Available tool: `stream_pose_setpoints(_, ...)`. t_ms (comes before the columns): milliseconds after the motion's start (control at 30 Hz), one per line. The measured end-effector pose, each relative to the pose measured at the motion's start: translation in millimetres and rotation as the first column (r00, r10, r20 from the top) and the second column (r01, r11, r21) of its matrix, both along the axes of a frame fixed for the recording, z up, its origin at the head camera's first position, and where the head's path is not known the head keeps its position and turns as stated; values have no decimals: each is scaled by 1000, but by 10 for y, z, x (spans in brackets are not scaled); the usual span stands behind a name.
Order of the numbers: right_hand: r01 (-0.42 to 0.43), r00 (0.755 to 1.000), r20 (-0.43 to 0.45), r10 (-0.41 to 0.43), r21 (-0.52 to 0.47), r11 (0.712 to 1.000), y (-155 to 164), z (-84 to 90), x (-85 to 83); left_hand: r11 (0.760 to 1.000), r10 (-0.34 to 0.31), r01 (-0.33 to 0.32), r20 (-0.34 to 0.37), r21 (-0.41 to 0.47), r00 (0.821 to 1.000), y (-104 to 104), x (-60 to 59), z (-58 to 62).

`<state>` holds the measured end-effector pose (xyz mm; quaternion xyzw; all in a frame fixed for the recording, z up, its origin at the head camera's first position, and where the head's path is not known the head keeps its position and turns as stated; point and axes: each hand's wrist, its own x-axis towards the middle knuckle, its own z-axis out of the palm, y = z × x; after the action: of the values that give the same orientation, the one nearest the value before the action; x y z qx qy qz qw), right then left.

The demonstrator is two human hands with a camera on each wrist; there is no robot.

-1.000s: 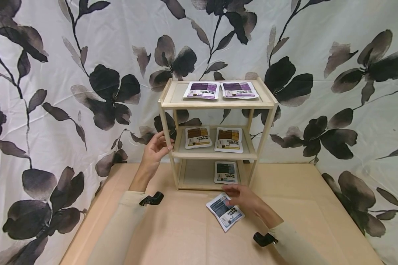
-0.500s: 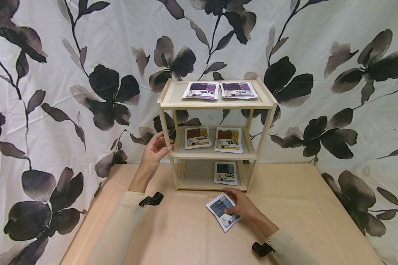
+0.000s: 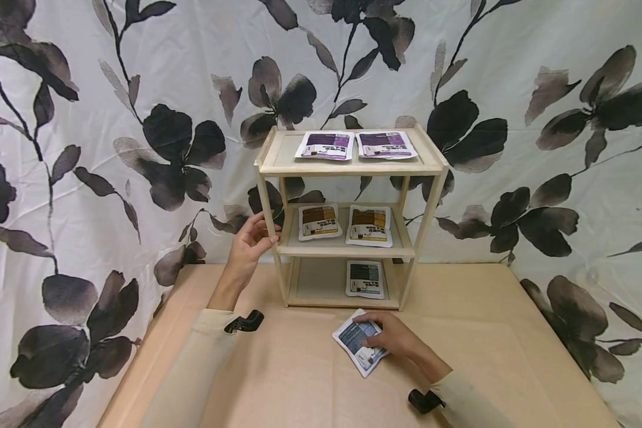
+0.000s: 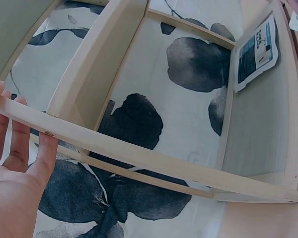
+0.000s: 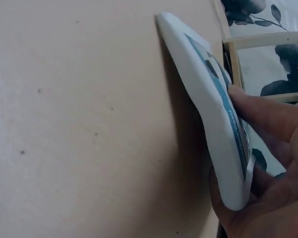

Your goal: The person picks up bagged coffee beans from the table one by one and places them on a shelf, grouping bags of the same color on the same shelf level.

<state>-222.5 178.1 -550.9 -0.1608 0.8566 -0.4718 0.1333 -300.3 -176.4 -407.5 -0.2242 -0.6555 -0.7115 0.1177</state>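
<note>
A small wooden three-tier shelf (image 3: 348, 251) stands at the back of the table. My left hand (image 3: 249, 241) holds its left front post (image 4: 139, 151), the thumb on one side and the fingers behind. Just before the shelf, my right hand (image 3: 393, 336) grips a white pouch with a blue label (image 3: 357, 342) by its right side. In the right wrist view the thumb presses the label of this pouch (image 5: 208, 114) and fingers reach beneath it. One edge appears raised off the table; the hand hides part of the label.
Two purple-labelled pouches (image 3: 326, 146) lie on the top tier. Two brown-and-yellow pouches (image 3: 319, 222) lie on the middle tier. A dark-labelled pouch (image 3: 365, 279) lies at the right of the bottom tier. A floral cloth (image 3: 513, 119) hangs behind the table (image 3: 289, 374).
My right hand has moved slightly left and down over the blue-labelled pouch and taken hold of it; the pouch now bends a little. My left hand has stayed on the post.
</note>
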Motion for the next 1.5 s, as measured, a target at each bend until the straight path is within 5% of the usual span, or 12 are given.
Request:
stream_pose_setpoints(233, -43, 999, -30, 45, 73, 996, 59, 76, -46, 1000, -3, 3, -17, -4, 1000, 2, -21, 2)
stream_pose_setpoints(600, -115, 986, 105, 126, -106, 988, 130, 95, -65, 1000, -3, 3, -19, -4, 1000, 2, -22, 7)
stream_pose_setpoints(1500, 4, 991, 132, 10, -109, 994, 52, 162, -120, 1000, 6, -6, -2, -12, 1000, -6, -11, -5)
